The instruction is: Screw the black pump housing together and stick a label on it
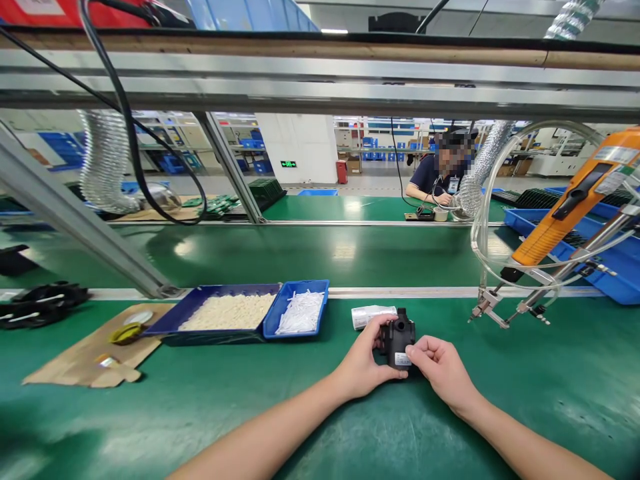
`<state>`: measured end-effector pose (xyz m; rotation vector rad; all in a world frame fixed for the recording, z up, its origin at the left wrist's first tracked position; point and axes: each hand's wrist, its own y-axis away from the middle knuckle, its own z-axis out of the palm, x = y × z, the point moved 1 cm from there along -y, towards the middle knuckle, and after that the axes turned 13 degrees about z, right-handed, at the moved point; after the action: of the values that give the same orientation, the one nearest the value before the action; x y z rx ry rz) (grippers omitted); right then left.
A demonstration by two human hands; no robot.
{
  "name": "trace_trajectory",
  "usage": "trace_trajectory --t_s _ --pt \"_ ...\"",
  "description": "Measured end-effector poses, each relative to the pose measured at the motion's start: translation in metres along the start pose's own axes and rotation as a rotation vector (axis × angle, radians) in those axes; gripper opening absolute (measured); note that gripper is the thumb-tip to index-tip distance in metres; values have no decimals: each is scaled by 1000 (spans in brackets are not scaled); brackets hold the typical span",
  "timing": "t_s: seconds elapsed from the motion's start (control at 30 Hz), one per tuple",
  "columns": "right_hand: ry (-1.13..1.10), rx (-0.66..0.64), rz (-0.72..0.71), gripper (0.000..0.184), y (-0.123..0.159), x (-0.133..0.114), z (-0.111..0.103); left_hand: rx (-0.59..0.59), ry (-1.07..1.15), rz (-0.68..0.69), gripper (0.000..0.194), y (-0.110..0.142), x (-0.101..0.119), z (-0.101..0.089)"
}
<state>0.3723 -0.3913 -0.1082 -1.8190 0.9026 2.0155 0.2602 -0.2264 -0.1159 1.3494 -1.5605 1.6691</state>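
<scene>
My left hand (364, 360) is wrapped around a small black plastic housing (400, 337) with a round port near its top, held upright just over the green bench. A white label (402, 359) with fine print lies across the lower front of the housing. My right hand (443, 370) has its fingers curled in a pinch, and its fingertips are at the label's right edge. Behind the housing lies a white roll of labels (371, 316), partly hidden by my left hand and the housing.
A dark blue tray (210, 337) of cream-coloured pieces and a blue tray (293, 333) of white strips stand left. Brown cardboard (70, 363) lies further left. An orange electric screwdriver (570, 200) on a metal arm hangs right. A co-worker (425, 177) sits across the bench.
</scene>
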Motion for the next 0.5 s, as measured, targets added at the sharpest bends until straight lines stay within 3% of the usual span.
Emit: trace_trajectory --t_s 0.5 --pt "66 40 -42 56 4 -5 0 7 13 15 91 -1 1 0"
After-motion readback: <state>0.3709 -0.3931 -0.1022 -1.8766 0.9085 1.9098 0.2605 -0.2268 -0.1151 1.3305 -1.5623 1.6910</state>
